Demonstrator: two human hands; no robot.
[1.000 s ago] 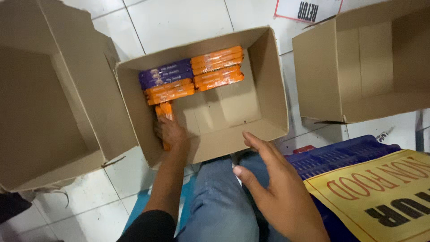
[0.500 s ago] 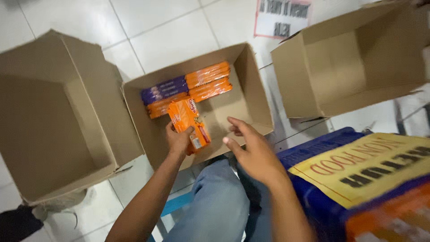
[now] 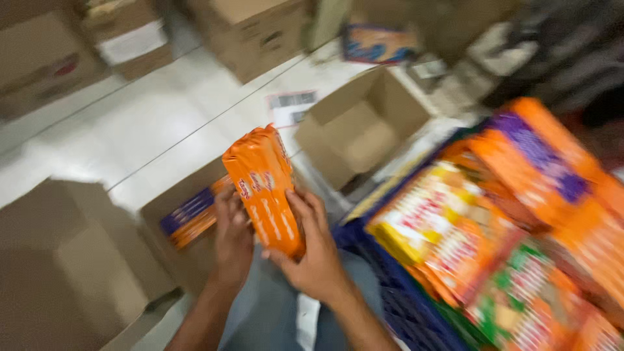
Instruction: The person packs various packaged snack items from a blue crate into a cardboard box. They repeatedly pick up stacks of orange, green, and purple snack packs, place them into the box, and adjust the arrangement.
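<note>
I hold an orange snack packet [image 3: 264, 186] upright in front of me with both hands. My left hand [image 3: 232, 235] grips its left edge from behind. My right hand [image 3: 311, 247] wraps its lower right side. Behind the packet lies an open cardboard box [image 3: 153, 221] on the floor, holding a row of purple and orange packets [image 3: 192, 217]. The frame is motion-blurred.
A blue crate [image 3: 390, 296] at my right is piled with orange, yellow and purple snack packets [image 3: 513, 214]. An empty open box [image 3: 361, 127] sits ahead, another [image 3: 62, 273] at my left. More cartons [image 3: 253, 32] stand at the back on the white tiled floor.
My left hand has lifted the orange packet out of the box and my right hand has joined it. My view has swung up and to the right.
</note>
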